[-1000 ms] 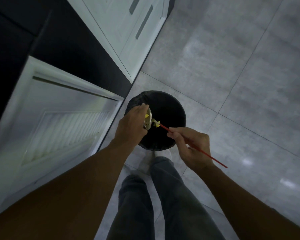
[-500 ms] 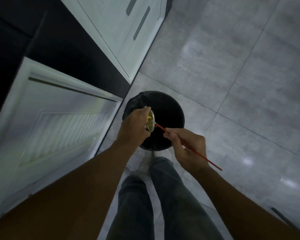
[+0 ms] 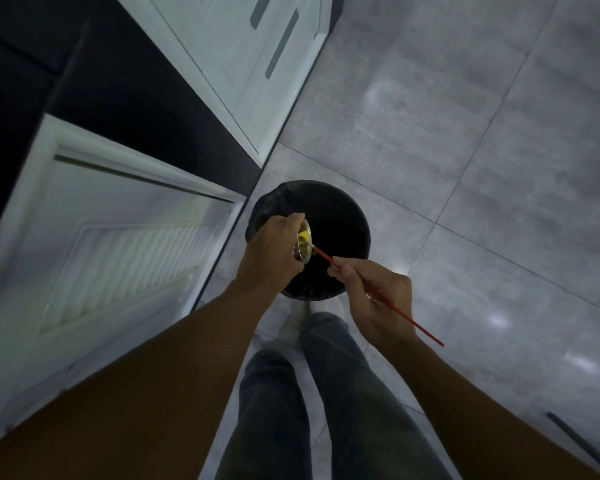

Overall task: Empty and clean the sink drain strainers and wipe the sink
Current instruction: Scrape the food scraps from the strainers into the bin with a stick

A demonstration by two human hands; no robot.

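Note:
My left hand grips a round metal drain strainer, tilted on its side over a black bin lined with a dark bag. Yellow scraps cling inside the strainer. My right hand pinches a thin red stick; its tip reaches into the strainer's perforated bowl. Both hands hover above the bin's near rim.
An open white cabinet door with a slatted panel stands at the left, a dark cabinet opening behind it. White drawers with bar handles lie beyond. Grey floor tiles stretch right. My legs and shoes stand just before the bin.
The yellow scrap that hung on the stick's tip a second ago is gone from it. The stick's tip has moved into the strainer. Both hands stay above the bin.

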